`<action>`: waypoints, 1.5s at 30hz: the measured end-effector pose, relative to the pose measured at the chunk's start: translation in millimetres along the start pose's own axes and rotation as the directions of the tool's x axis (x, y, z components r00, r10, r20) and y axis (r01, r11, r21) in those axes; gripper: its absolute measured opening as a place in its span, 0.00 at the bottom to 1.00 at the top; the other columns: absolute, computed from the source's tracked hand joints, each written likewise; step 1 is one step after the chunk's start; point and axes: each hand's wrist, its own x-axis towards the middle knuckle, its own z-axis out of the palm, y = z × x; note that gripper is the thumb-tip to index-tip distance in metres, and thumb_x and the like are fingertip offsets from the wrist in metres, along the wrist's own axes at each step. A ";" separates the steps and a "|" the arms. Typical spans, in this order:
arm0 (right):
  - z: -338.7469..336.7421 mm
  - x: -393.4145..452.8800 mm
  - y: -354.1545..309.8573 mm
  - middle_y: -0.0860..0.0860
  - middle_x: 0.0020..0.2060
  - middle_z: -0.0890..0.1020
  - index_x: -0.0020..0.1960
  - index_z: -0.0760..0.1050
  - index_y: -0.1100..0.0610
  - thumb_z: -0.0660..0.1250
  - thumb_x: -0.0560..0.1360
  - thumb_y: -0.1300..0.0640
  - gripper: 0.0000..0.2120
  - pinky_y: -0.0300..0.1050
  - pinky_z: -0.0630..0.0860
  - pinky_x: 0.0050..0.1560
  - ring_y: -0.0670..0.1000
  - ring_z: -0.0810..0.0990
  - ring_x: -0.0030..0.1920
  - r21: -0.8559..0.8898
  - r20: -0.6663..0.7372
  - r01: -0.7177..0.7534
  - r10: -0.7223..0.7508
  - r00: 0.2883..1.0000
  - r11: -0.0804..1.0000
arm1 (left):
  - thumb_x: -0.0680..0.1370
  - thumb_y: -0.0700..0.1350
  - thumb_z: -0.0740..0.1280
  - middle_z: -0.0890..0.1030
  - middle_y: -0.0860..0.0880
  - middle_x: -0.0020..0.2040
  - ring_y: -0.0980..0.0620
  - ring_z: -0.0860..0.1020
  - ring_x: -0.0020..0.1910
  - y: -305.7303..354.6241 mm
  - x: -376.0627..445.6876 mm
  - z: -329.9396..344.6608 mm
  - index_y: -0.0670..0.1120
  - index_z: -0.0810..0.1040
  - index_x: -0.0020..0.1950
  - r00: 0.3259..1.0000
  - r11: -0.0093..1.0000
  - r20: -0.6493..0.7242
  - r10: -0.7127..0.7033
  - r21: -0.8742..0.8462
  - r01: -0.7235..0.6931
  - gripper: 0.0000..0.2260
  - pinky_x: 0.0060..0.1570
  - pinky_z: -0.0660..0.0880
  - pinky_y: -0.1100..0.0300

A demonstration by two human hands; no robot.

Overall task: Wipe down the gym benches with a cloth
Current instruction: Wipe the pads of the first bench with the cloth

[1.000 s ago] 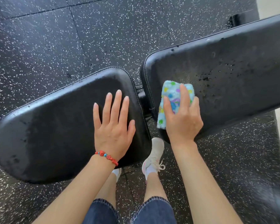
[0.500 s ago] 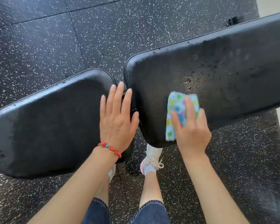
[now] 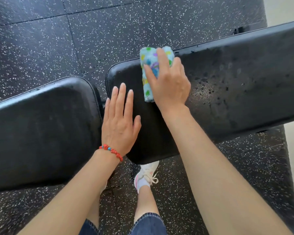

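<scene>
The right hand [image 3: 166,82] presses the folded pale-blue, colour-spotted cloth [image 3: 150,72] onto the black padded bench [image 3: 236,85] near its far edge; the left hand [image 3: 120,122] lies spread flat, bracing. Best to keep overlapping strokes going rightward — droplets remain there.

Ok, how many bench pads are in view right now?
2. The left pad is untouched; the right pad is under both hands, the right hand pressing the cloth. Others may lie outside the frame.
</scene>
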 end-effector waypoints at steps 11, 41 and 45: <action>-19.2 31.6 79.3 0.59 0.54 0.74 0.69 0.67 0.50 0.57 0.77 0.42 0.23 0.50 0.72 0.43 0.59 0.75 0.53 -0.112 0.128 -0.348 0.361 0.924 0.931 | 0.78 0.47 0.56 0.61 0.37 0.73 0.40 0.55 0.73 22.5 11.2 4.3 0.36 0.62 0.72 0.997 0.997 -0.038 -0.073 0.019 0.074 0.25 0.71 0.51 0.45; -56.3 -48.0 143.8 0.61 0.41 0.77 0.63 0.74 0.55 0.61 0.75 0.45 0.21 0.49 0.73 0.30 0.62 0.77 0.39 -0.099 0.033 -0.326 0.331 0.943 0.940 | 0.78 0.47 0.55 0.61 0.36 0.73 0.38 0.57 0.73 24.0 9.5 1.1 0.36 0.62 0.72 0.999 0.995 -0.022 -0.049 0.081 0.050 0.25 0.70 0.55 0.42; -53.8 -72.1 102.7 0.59 0.39 0.76 0.62 0.75 0.56 0.60 0.75 0.45 0.21 0.46 0.72 0.28 0.58 0.77 0.37 -0.082 0.035 -0.299 0.303 0.952 0.951 | 0.78 0.47 0.56 0.61 0.35 0.73 0.36 0.57 0.72 23.0 9.6 3.3 0.35 0.62 0.72 0.999 0.996 -0.021 -0.029 0.085 0.031 0.25 0.70 0.55 0.41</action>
